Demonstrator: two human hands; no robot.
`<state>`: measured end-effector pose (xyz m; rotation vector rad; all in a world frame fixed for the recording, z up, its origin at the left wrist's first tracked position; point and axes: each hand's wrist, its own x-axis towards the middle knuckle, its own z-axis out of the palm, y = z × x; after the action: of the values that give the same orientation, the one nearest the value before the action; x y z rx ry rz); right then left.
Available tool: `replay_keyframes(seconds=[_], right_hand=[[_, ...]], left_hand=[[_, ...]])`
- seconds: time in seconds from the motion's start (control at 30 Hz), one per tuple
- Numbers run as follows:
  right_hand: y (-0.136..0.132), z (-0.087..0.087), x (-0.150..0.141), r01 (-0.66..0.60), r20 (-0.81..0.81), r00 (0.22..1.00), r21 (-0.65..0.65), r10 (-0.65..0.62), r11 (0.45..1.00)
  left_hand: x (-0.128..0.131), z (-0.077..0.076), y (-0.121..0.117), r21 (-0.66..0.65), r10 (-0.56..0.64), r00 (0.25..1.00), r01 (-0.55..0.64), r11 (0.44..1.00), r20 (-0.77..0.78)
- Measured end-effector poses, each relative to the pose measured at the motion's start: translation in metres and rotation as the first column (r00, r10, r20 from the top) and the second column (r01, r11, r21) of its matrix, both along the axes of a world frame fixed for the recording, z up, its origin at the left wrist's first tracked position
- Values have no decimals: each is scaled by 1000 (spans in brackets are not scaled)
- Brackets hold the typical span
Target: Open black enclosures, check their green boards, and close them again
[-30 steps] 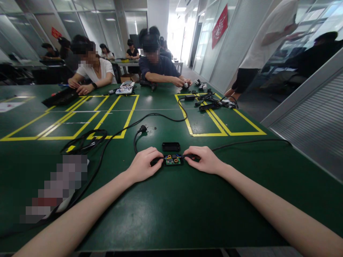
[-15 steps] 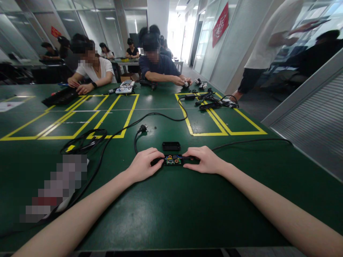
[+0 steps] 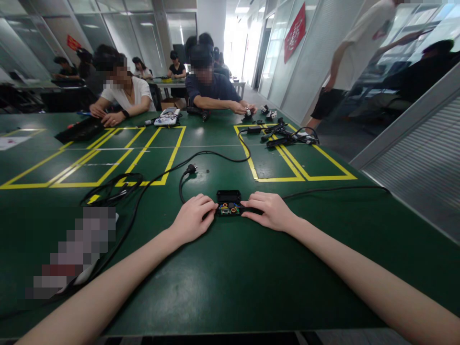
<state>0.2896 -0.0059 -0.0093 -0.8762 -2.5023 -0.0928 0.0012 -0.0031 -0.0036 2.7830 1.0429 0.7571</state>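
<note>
Pinching oblong black casing (image 3: 230, 215), left fingers (image 3: 208, 206) and right fingers (image 3: 253, 203) curved, green board (image 3: 226, 211) inside

Both forearms (image 3: 122, 278) angle in from the lower corners, bare, converging up front. Left hand (image 3: 192, 218) is knuckles-up, fingers (image 3: 207, 205) curled, thumb tucked below. Right hand (image 3: 271, 211) roughly mirrors it in a loose pinch, fingertips facing the left's, hands apart.
</note>
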Motion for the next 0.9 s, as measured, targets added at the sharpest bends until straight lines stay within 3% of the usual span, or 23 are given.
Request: replay_keyframes(seconds=[0.2, 0.37, 0.5, 0.6, 0.73, 0.9], right_hand=[[1, 4, -2, -30, 1, 1000, 25, 30, 999], [0, 4, -5, -25, -93, 995, -38, 22, 999], [2, 3, -8, 98, -154, 982, -105, -114, 990], [4, 0, -10, 166, -111, 977, -128, -180, 978], [5, -5, -12, 125, -93, 985, -174, -143, 977], [2, -7, -17, 68, -283, 946, -300, -157, 951]], left_hand=[[4, 6, -4, 95, 65, 970, -43, 994, -235], [3, 5, -4, 45, 83, 987, -77, 996, -136], [1, 2, -2, 2, 165, 986, -165, 986, -26], [1, 0, -1, -12, 151, 988, -152, 988, -40], [1, 0, -1, -24, 77, 994, -79, 997, -81], [0, -4, 0, -16, 51, 996, -52, 999, -68]])
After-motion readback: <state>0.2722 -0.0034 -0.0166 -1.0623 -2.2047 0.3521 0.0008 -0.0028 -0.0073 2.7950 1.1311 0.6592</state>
